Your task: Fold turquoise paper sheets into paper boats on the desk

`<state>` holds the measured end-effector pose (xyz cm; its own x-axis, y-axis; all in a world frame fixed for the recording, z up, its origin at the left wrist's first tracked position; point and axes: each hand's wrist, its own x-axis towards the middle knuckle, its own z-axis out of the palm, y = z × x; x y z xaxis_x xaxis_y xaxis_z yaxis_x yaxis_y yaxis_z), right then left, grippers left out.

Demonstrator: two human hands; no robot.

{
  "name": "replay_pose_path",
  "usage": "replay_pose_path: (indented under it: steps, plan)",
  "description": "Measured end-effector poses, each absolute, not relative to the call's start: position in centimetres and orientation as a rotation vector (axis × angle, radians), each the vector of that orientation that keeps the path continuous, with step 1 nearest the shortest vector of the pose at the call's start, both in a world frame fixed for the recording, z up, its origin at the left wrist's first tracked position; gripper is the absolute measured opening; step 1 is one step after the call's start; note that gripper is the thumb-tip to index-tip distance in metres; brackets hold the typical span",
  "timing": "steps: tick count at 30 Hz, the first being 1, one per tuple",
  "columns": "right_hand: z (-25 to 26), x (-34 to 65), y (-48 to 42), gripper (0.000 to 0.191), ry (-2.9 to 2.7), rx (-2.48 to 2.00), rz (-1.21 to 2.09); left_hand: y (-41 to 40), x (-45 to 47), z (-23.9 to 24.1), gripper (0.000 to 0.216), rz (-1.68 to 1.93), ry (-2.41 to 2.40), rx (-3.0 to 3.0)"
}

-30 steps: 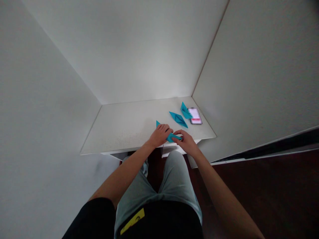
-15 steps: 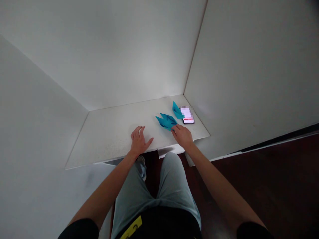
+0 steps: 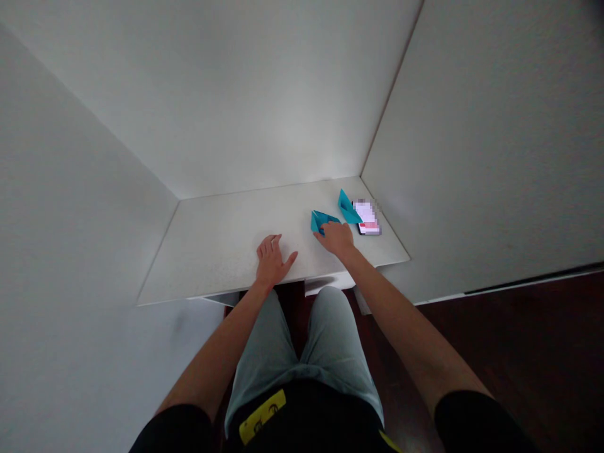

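Note:
My right hand [image 3: 336, 237] is at a blue folded paper boat [image 3: 319, 220], its fingers curled over the near side and covering part of it. The boat sits on the white desk top [image 3: 217, 245]. Just to its right, a second blue paper boat [image 3: 346, 204] stands with a pointed end up, its lower tip overlapping the edge of a phone [image 3: 367, 216]. My left hand [image 3: 271, 261] rests near the front edge of the desk, fingers and thumb apart, holding nothing.
White walls enclose the desk at the back [image 3: 264, 94], left and right [image 3: 495, 157]. Below the front edge, a white drawer-like part [image 3: 325, 283] juts out above my knees. Dark floor [image 3: 519, 352] shows at the lower right.
My right hand has moved from the near corner of the blue folded paper to over its near side, and the paper has turned. The view has shifted slightly; my left hand stays put.

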<state>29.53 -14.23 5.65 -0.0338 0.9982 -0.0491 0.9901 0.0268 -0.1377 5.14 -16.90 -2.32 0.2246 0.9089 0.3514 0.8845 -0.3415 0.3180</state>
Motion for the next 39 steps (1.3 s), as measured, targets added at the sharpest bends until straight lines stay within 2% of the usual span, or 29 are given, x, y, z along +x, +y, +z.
replay_pose_path:
  steps: [9, 14, 18, 21, 24, 27, 31, 36, 39]
  plan:
    - [3.8, 29.3, -13.3, 0.047, -2.081, -2.034, 0.472, -17.0, 5.6, -2.1, 0.062, 0.818, 1.750, 2.372]
    - [3.1, 29.1, -12.9, 0.028, -2.140, -2.052, 0.595, -16.9, 5.8, -2.3, 0.061, 0.841, 1.717, 2.362]
    - [3.7, 28.7, -12.4, 0.011, -2.166, -1.989, 0.826, -16.8, 6.0, -2.3, 0.060, 0.869, 1.689, 2.312]
    - [3.9, 28.0, -12.2, 0.012, -2.162, -1.917, 0.906, -16.7, 6.1, -2.3, 0.060, 0.887, 1.671, 2.273]
    - [2.9, 26.8, -12.0, 0.009, -2.075, -1.845, 0.792, -16.6, 6.1, -2.1, 0.069, 0.864, 1.640, 2.271]
    - [0.8, 25.2, -12.3, 0.015, -1.891, -1.692, 0.778, -16.6, 5.9, -1.8, 0.074, 0.831, 1.617, 2.234]
    - [-2.1, 23.6, -13.3, 0.023, -1.631, -1.331, 0.982, -16.5, 5.5, -1.2, 0.065, 0.788, 1.583, 2.169]
    - [-3.1, 23.3, -14.1, 0.033, -1.578, -1.258, 0.901, -15.7, 5.1, -1.2, 0.044, 0.853, 1.545, 1.982]
    - [-2.9, 23.2, -14.1, 0.035, -1.583, -1.269, 0.849, -15.1, 4.7, -1.7, 0.042, 0.979, 1.492, 1.841]
